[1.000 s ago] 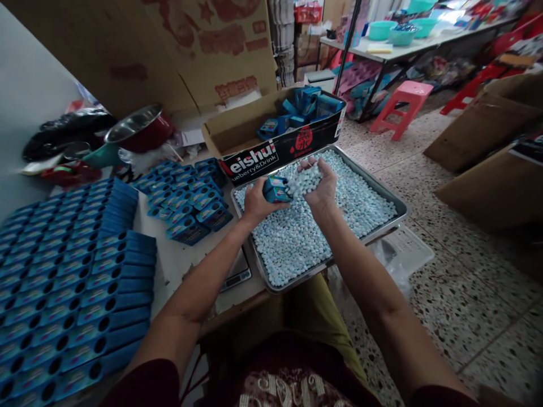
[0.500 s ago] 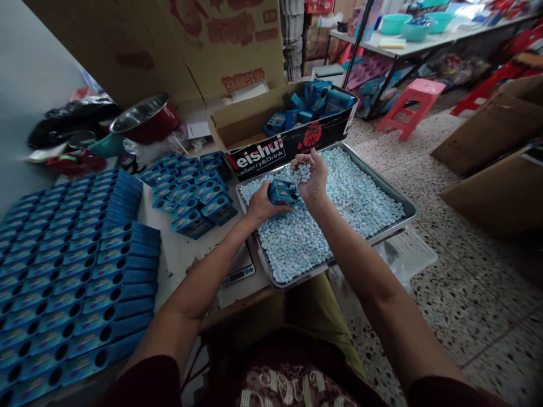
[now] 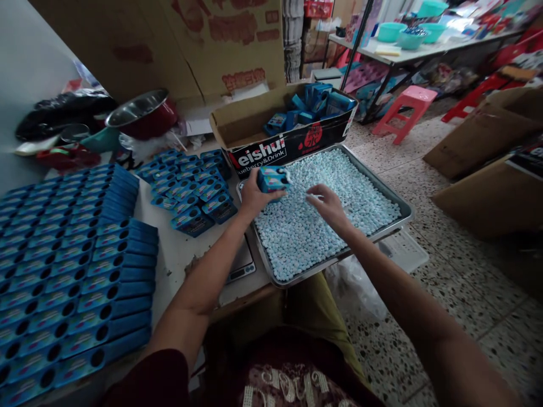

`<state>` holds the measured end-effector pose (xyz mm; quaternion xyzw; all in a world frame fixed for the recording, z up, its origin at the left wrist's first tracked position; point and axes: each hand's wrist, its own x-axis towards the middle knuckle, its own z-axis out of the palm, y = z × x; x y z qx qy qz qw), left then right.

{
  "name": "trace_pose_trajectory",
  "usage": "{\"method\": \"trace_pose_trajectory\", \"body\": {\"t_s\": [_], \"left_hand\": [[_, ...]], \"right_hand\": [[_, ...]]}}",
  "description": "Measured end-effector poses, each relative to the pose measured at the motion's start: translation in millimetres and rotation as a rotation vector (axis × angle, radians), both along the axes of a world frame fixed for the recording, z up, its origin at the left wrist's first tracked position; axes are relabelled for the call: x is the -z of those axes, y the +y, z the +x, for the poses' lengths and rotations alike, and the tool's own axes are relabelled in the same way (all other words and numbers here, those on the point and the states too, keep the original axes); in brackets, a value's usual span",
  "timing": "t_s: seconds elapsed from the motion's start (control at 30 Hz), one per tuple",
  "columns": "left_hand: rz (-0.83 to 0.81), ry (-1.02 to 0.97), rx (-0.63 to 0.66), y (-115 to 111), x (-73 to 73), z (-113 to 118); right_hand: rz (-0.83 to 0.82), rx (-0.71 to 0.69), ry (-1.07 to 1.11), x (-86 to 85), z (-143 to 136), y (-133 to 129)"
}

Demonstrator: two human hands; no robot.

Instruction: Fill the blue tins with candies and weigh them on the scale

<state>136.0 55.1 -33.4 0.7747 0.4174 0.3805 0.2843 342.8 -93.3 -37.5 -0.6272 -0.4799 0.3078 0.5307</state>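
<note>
Blue box [image 3: 272,178] is gripped by left hand [image 3: 253,195]; right hand [image 3: 329,208], spread loosely, is above tray [image 3: 406,211] of pellets [image 3: 291,243].

Pale, crowded table [image 3: 167,240]
Blue boxes [image 3: 80,265] stand in tight rows at left; more boxes [image 3: 190,189] lie loosely beside them, then a scale [image 3: 240,273] and a tray [image 3: 401,204] jutting past the edge.

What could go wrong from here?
The left hand holds a blue box with pale bits at its end; a slip could spill some. The metal tray seems to reach past the table's edge, so a knock might tip it. And the tray is spread with small loose pellets, which could scatter.
</note>
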Motion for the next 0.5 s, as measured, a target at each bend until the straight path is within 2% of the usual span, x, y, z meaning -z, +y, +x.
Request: {"method": "trace_pose_trajectory", "body": {"t_s": [0.07, 0.13, 0.17, 0.23, 0.3, 0.37, 0.43, 0.5], "left_hand": [[-0.011, -0.033, 0.002, 8, 4.3, -2], [-0.034, -0.054, 0.034, 12, 11.3, -2], [-0.045, -0.070, 0.055, 13, 14.9, -2], [-0.064, -0.101, 0.114, 12, 20.3, -2], [-0.089, -0.115, 0.182, 10, 21.9, -4], [-0.101, -0.113, 0.215, 10, 19.9, -7], [-0.080, -0.074, 0.211, 10, 15.4, -10], [-0.055, 0.004, 0.190, 10, 9.6, -11]], "right_hand": [[-0.120, -0.162, -0.500, 7.3, -1, -27], [-0.195, -0.306, -0.850, 12.7, -5, -36], [-0.212, -0.345, -0.956, 14.8, -5, -33], [-0.215, -0.362, -1.037, 18.3, -2, -16], [-0.200, -0.307, -0.966, 20.8, 6, 9], [-0.173, -0.141, -0.740, 21.6, 11, 36], [-0.131, 0.107, -0.324, 18.6, 10, 59], [-0.061, 0.256, 0.219, 11.1, 2, 77]]}}
